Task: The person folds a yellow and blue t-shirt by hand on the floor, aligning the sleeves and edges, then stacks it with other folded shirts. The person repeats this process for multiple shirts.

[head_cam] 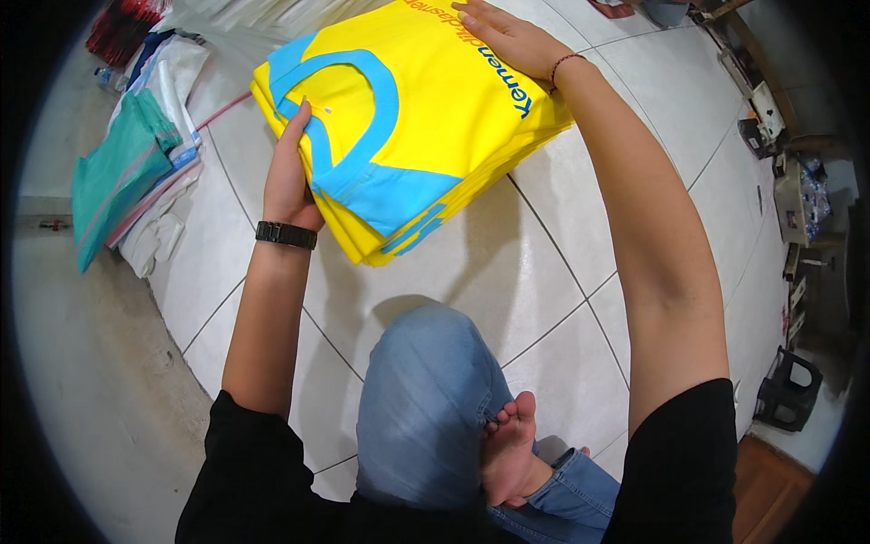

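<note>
A stack of folded yellow T-shirts [435, 102] with light blue collars and shoulder panels lies in front of me, its collar end towards the lower left. Printed lettering runs along the top shirt's right side. My left hand [296, 163] holds the collar end, the thumb on top inside the neckline and the other fingers hidden under or behind the cloth. Flat on the stack's far right part rests my right hand [510, 37], its fingers extended over the top shirt near the lettering.
Green and white sacks [126, 170] lie at the left by the wall. Clear plastic bags [231, 30] are beyond the stack. A black plastic stool [790, 391] stands at the right, below shelves with small items. My bent knee [421, 401] is close in front of me on the tiled floor.
</note>
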`<state>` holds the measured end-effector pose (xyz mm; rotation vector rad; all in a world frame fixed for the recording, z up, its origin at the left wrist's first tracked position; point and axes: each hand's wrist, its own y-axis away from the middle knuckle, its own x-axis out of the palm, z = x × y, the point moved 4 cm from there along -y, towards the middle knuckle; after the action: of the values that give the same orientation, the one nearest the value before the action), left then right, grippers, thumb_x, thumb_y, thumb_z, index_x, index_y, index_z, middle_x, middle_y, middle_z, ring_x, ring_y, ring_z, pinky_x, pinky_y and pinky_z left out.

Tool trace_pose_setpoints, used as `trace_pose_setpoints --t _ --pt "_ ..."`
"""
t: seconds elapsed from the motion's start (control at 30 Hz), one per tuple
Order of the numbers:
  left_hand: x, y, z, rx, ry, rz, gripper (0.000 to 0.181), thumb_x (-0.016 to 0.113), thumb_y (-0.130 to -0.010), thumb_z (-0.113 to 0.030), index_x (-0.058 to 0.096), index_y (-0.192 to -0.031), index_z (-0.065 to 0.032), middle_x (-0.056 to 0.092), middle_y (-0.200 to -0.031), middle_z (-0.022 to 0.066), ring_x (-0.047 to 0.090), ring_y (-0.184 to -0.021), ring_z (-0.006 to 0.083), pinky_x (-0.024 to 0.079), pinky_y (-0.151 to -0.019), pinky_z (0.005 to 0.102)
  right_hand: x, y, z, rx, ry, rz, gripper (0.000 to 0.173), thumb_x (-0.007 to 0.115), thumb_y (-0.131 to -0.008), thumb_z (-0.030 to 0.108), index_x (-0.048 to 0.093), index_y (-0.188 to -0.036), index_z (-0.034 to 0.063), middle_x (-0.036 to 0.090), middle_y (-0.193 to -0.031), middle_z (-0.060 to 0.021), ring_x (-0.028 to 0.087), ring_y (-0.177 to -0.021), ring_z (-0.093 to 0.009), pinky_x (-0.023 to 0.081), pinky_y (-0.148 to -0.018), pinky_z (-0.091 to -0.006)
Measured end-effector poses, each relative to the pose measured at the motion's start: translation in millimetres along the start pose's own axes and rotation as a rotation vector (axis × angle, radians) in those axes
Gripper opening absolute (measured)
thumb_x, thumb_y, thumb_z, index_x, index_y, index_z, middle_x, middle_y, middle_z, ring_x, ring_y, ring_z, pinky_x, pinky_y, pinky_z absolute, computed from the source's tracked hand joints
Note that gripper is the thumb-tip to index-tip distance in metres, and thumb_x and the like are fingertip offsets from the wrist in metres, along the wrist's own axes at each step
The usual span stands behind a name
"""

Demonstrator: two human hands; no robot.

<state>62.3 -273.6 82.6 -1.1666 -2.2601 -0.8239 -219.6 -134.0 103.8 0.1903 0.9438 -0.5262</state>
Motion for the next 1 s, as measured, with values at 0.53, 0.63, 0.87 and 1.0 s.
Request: trace_pose_setpoints --t 0.53,0.63,0.87,1.0 --pt "53 -33 -2 0.622 -2.306 -0.140 0.102 0.038 -0.079 -0.092 0.029 -0.160 -0.0304 0.021 -0.167 0.0117 0.015 -0.154 0.0385 0.003 -0.114 0.0743 15 41 32 -0.278 0.367 -0.178 0.054 0.039 -0.105 0.043 0.046 -0.150 0.0135 0.035 -0.160 -0.0170 0.028 -0.148 -0.042 0.023 -0.123 -0.0435" --pt "64 -31 -6 0.587 -2.297 -0.140 0.100 0.045 -0.082 -0.086 0.027 -0.160 -0.0278 0.021 -0.167 0.0137 0.014 -0.154 0.0389 0.004 -0.115 0.0735 -7 50 23 -0.281 0.404 -0.222 0.053 0.039 -0.104 0.042 0.046 -0.150 0.0148 0.036 -0.159 -0.0167 0.029 -0.147 -0.043 0.025 -0.122 -0.0444" --pt "124 -59 -7 1.020 -2.188 0.253 0.076 0.040 -0.096 -0.069 0.026 -0.160 -0.0296 0.020 -0.168 0.0087 0.015 -0.154 0.0381 0.010 -0.118 0.0673 9 175 75 -0.413 0.391 -0.248 0.051 0.052 -0.102 0.031 0.047 -0.149 0.0121 0.044 -0.152 -0.0203 0.040 -0.141 -0.040 0.033 -0.118 -0.0463" --pt "126 -83 28 0.980 -2.274 0.282 0.074 0.041 -0.097 -0.067 0.028 -0.159 -0.0306 0.020 -0.168 0.0075 0.015 -0.154 0.0358 0.006 -0.121 0.0624 10 225 83 -0.312 0.333 -0.120 0.046 0.065 -0.093 0.019 0.056 -0.136 0.0060 0.058 -0.137 -0.0158 0.056 -0.124 -0.036 0.044 -0.108 -0.0442"
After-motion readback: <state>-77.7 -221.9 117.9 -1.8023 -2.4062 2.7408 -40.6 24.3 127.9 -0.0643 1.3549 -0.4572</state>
